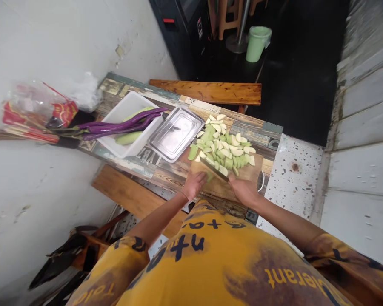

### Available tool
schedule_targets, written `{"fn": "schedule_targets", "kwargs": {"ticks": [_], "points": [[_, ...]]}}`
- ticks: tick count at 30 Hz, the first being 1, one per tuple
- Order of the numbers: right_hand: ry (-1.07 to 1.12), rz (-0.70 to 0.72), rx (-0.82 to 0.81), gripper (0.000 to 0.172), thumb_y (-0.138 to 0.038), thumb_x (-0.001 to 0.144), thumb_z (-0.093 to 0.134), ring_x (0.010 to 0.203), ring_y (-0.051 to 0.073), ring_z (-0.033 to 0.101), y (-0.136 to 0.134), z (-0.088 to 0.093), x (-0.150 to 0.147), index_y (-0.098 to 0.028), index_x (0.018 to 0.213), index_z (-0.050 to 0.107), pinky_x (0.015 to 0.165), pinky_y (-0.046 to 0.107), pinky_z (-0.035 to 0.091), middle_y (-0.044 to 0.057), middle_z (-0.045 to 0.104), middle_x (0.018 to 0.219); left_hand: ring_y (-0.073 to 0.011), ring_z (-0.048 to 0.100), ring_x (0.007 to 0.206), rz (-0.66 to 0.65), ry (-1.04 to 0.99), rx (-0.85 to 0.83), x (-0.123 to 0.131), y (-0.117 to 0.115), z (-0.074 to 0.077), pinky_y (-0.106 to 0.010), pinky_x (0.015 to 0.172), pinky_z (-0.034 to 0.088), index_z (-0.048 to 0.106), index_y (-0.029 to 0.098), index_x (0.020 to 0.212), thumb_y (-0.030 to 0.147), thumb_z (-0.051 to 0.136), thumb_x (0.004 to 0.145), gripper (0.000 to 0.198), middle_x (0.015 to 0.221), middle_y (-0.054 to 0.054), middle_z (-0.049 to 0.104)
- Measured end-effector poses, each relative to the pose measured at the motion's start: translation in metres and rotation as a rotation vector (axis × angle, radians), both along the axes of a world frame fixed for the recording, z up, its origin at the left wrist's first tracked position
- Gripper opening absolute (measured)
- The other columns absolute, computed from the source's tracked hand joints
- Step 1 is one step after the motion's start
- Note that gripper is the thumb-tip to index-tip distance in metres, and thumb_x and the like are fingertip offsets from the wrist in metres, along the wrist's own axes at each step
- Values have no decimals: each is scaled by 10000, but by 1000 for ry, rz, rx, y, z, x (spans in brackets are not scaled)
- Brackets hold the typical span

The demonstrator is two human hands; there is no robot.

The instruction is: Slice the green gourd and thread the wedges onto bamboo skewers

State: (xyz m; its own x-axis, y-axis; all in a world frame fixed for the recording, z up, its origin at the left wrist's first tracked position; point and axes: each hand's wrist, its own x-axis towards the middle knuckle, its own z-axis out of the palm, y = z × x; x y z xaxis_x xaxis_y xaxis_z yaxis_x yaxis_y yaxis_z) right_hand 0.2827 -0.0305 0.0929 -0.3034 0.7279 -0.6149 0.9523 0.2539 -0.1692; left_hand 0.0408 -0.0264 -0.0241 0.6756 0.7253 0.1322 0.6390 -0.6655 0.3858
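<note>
Two hands are at a cutting board (219, 189): the right hand (243, 191) is wrapped around the handle of a knife (214, 169), its blade slanting leftward beside pale green slices (226, 146), while the left hand (195, 185) has its fingers curled at a green piece (210, 176), though whether it grips that piece cannot be told. The slices lie heaped over the board's far part. Left of them sits a metal tray (178, 129), then a white tub (137, 146) with purple eggplants (124, 123) laid across it, all on the table (258, 125).
</note>
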Motion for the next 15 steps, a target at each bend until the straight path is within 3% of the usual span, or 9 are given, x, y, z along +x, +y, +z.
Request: {"fn": "schedule_targets", "kwargs": {"ticks": [6,11,15], "points": [[3,21,-29,385,-142,843,356,750,263,634,-25,9,-8,-128,1218,440,637,337,450,148,661,879,-250,476,1135,-106,3,-30,-1,7,7,-408,938,445,552,89,1142,254,310,925,365,1158,-165,563],[8,3,-61,331,-141,844,362,742,225,634,-30,12,-6,-142,1158,469,629,306,453,122,666,900,-265,469,1132,-126,33,-105,0,10,16,-423,926,450,535,102,1168,252,297,925,371,1160,-162,550],[-11,-15,-84,352,-136,843,375,766,231,636,-32,13,-7,-139,1188,447,651,318,459,127,668,901,-259,478,1102,-141,21,-57,-1,11,14,-402,923,451,533,90,1169,239,320,920,359,1157,-150,547]]}}
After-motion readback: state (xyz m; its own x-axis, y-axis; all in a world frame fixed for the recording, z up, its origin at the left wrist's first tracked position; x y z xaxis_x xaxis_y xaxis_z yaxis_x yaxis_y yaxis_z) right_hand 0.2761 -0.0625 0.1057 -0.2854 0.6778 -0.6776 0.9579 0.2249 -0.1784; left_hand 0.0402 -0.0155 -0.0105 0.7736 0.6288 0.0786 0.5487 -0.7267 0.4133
